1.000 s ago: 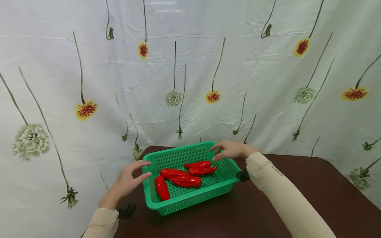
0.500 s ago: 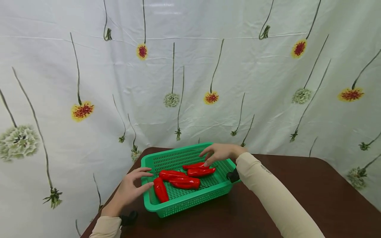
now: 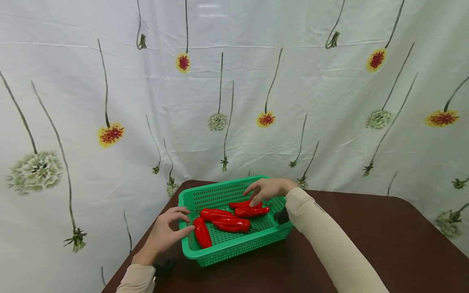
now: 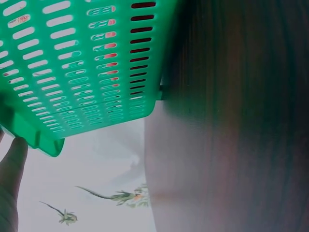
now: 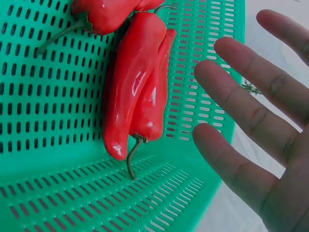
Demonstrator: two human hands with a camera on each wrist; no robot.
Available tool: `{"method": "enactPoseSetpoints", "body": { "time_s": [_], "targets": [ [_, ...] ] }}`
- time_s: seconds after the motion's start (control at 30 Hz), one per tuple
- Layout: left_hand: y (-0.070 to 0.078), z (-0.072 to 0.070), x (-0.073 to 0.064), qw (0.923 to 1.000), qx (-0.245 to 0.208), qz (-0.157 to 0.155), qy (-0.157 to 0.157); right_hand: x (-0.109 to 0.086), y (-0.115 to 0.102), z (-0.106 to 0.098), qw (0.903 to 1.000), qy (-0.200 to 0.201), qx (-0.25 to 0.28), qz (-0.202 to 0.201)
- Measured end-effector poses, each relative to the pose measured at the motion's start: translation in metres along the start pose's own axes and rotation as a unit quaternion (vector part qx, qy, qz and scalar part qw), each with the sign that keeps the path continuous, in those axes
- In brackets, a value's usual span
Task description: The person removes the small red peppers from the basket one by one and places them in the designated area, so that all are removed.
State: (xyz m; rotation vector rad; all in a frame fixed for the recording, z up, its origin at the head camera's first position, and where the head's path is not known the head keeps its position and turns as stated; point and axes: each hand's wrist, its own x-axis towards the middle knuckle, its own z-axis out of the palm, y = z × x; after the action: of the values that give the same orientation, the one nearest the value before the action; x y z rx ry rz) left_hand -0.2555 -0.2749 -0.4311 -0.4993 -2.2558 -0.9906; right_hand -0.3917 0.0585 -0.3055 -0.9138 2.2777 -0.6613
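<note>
Several glossy red peppers lie in a green perforated plastic basket (image 3: 239,249). One pepper (image 3: 202,233) lies by the left wall, two are in the middle, and two sit towards the right. My left hand (image 3: 163,232) is at the basket's left end, thumb and fingers spread apart; in the left wrist view a fingertip is at the rim. Above the right-hand pair, my right hand (image 3: 269,189) hovers with nothing in it. In the right wrist view its fingers (image 5: 251,111) are spread, apart from the two adjoining peppers (image 5: 133,82) with green stems.
The basket stands on a dark brown table (image 3: 351,232), which extends to the right. Behind it hangs a white cloth (image 3: 234,93) with printed flowers. Dark wrist-worn cameras (image 3: 281,216) sit beneath both wrists.
My right hand has moved left, from beside the basket's right wall to over the right-hand peppers. The left hand has come slightly closer to the left rim. The peppers have stayed in place.
</note>
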Motion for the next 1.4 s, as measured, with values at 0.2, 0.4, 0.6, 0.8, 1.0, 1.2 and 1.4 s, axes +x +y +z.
{"method": "enactPoseSetpoints", "body": {
  "time_s": [0.2, 0.4, 0.6, 0.8, 1.0, 1.2, 1.4],
  "targets": [
    [-0.005, 0.0, -0.001, 1.0, -0.005, -0.002, -0.003, 0.012, 0.0, 0.006, 0.9998, -0.012, 0.001, 0.019],
    [-0.009, -0.004, -0.001, 1.0, -0.008, 0.004, 0.004, 0.024, -0.013, 0.015, 0.9977, -0.025, -0.051, 0.038],
    [-0.008, -0.006, -0.002, 1.0, -0.007, -0.004, 0.002, 0.037, -0.022, 0.021, 0.994, -0.049, -0.076, 0.061],
    [-0.007, -0.006, -0.003, 1.0, -0.005, -0.007, -0.002, 0.044, -0.022, 0.028, 0.9934, -0.071, -0.058, 0.068],
    [-0.007, -0.007, -0.004, 1.0, 0.001, -0.007, 0.004, 0.055, -0.018, 0.036, 0.994, -0.072, -0.033, 0.075],
    [-0.006, -0.007, -0.005, 0.9999, 0.003, 0.01, 0.006, 0.064, -0.009, 0.043, 0.9942, -0.073, -0.008, 0.078],
    [-0.005, -0.008, -0.005, 0.9998, 0.011, 0.012, 0.007, 0.068, -0.002, 0.048, 0.9948, -0.067, 0.011, 0.076]
  ]
}}
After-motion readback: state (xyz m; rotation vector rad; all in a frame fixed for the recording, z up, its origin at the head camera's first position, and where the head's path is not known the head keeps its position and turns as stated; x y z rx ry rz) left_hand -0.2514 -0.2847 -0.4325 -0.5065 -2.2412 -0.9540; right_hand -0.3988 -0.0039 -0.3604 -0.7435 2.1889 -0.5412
